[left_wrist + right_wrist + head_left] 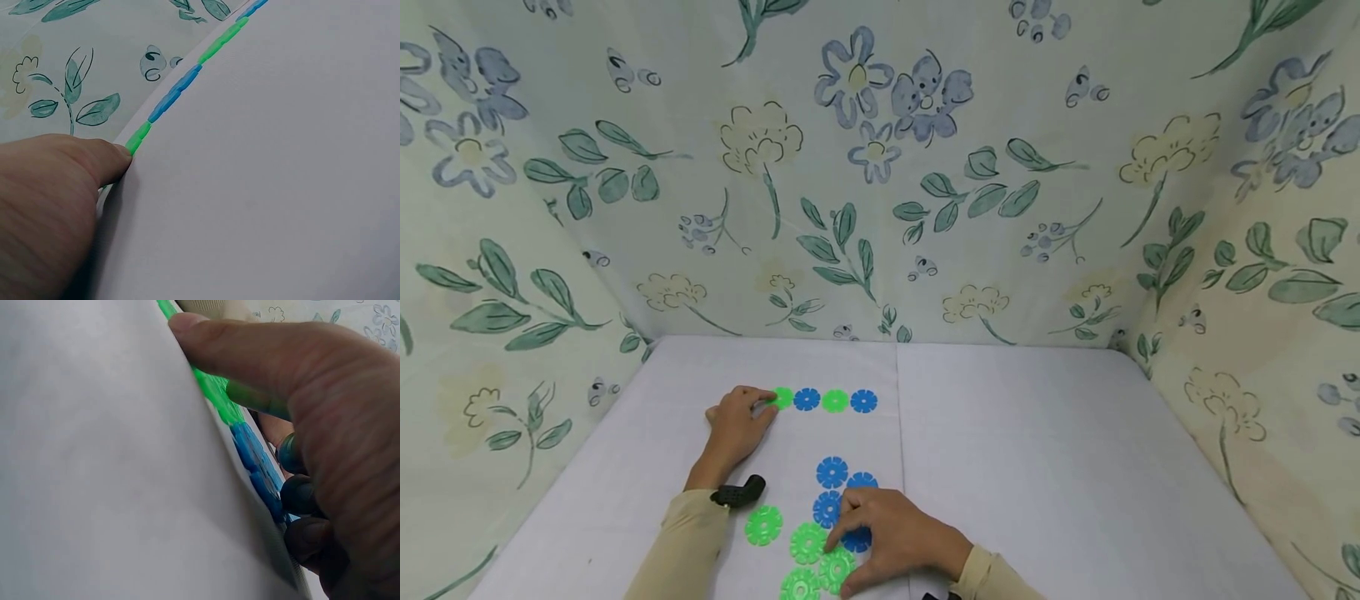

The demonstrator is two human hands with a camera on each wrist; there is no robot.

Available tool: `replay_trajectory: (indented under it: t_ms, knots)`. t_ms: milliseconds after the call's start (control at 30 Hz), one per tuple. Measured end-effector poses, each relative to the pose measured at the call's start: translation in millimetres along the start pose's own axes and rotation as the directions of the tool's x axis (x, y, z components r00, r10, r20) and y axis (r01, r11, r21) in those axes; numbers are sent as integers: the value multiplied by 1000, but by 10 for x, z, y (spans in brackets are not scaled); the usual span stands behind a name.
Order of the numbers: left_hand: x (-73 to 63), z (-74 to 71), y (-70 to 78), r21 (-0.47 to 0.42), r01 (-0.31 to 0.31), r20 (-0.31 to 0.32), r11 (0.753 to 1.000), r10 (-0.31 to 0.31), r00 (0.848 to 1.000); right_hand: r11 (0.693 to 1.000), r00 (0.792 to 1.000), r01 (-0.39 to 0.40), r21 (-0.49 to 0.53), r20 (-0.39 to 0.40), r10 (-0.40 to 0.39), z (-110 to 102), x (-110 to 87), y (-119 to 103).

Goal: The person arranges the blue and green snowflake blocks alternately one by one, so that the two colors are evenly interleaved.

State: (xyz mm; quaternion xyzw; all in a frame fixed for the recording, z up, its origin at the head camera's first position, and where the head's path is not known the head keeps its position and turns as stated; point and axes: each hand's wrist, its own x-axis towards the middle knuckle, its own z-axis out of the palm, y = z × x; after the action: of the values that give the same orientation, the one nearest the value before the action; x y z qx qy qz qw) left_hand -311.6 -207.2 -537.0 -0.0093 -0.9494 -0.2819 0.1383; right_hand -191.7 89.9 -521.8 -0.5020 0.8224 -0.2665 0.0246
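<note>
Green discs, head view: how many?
6 green discs: first and third from left in the far row, one by the left sleeve, three by the right hand, which may hide more.

Beige long sleeves [681, 546], black left wristband [726, 497], stubby black attachment [751, 487]

On your plain white tablecloth [1037, 467], your row of discs [807, 399] alternates bright green and blue. Also on the tablecloth, you have loose blue discs [832, 472] and loose green discs [763, 526], each in one solid colour. Over the tablecloth, your sleeves [681, 542] are plain beige. Behind and beside the tablecloth, your pale fabric [985, 250] shows blue flowers [927, 102], yellowish blossoms [763, 140] and green leaves [1018, 200], outlined darkly.
</note>
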Motion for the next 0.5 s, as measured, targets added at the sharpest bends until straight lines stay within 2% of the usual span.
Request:
replay_trajectory:
  t_ms: [500]
  knots:
    - [-12,-32,1,-15,-14,-1,1000,14,1000,1000,998,-20,-1,51,20,-28,1,-27]
